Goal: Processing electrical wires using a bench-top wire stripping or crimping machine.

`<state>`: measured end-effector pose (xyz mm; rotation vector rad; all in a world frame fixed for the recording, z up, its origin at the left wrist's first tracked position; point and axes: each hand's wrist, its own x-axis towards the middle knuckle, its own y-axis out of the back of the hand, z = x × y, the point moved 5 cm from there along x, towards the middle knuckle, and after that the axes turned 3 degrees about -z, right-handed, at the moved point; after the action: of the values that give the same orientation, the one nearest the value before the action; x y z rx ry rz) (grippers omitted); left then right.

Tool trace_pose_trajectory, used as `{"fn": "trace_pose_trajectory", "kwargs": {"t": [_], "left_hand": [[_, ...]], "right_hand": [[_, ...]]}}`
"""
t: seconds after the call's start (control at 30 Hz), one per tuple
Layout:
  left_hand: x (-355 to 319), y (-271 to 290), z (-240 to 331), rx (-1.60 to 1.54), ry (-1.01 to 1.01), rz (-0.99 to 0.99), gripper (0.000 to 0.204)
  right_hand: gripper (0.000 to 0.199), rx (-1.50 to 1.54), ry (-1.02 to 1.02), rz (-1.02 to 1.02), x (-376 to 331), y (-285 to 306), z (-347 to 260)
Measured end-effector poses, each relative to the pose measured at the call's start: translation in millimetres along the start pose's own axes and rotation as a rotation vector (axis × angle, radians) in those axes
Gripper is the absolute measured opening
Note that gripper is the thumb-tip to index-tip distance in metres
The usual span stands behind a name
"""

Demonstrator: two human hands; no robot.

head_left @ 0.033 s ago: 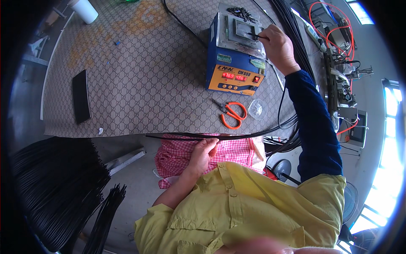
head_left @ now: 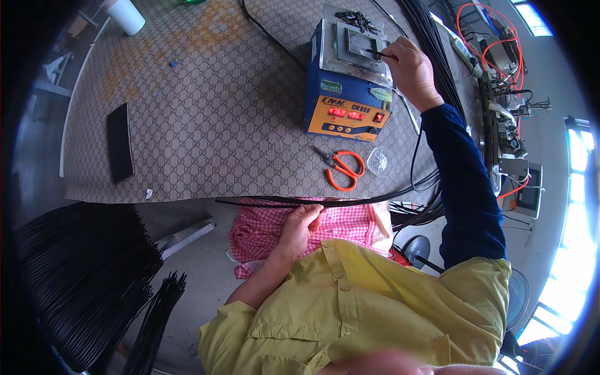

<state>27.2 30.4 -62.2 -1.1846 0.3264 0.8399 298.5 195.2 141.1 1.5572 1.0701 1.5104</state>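
Nearest in, the left hand (head_left: 302, 226) sits over the lap on a pink checked cloth (head_left: 350, 228), grip clenched around a thin bundle of black wires (head_left: 275, 201). The strands are skinny, glossy black and long. They run flat along the near edge of the surface (head_left: 219, 112), sticking out left of the fist and sweeping right, where they curve up toward the far side. Can't count the strands in the fist, too fine.

On the floor at near left there are two heaps of similar black strands: one big pile (head_left: 81, 275) and one smaller bunch (head_left: 156, 319).

On the patterned surface, going farther out: one pair of orange-handled scissors (head_left: 340, 167), one small clear plastic cup (head_left: 379, 161) just right of them, and one flat black slab (head_left: 119, 151), maybe a phone, well off to the left.

Farther still, one blue box machine (head_left: 347, 75) with an orange front panel and a red display. The right hand (head_left: 409, 69) is at its metal top plate, grip pinched on a thin black wire end (head_left: 379, 55) laid on the plate.

One white cup (head_left: 127, 15) stands at the far left.
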Motion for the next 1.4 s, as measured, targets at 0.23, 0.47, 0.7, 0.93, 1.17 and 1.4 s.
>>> {"fn": "trace_pose_trajectory", "kwargs": {"t": [0.23, 0.47, 0.7, 0.93, 1.17, 1.4], "left_hand": [[0, -1, 0, 0.001, -0.012, -0.005, 0.011], [3, 2, -2, 0.0, -0.015, -0.032, 0.011], [4, 3, -3, -0.003, -0.02, -0.036, 0.011], [4, 3, -3, -0.02, -0.021, -0.03, 0.011], [4, 4, -3, -0.028, -0.01, -0.037, 0.011], [3, 3, -4, -0.005, -0.029, -0.054, 0.008]], "right_hand": [[0.005, 0.024, -0.014, -0.014, 0, 0, 1], [0.002, 0.006, 0.045, -0.03, 6, 8, 1], [0.009, -0.151, 0.189, -0.121, 20, 6, -1], [0.005, -0.229, 0.347, -0.104, 28, 7, -18], [0.007, -0.215, 0.299, -0.139, 28, 8, -17], [0.008, 0.142, 0.051, -0.078, 14, 20, 4]]}}
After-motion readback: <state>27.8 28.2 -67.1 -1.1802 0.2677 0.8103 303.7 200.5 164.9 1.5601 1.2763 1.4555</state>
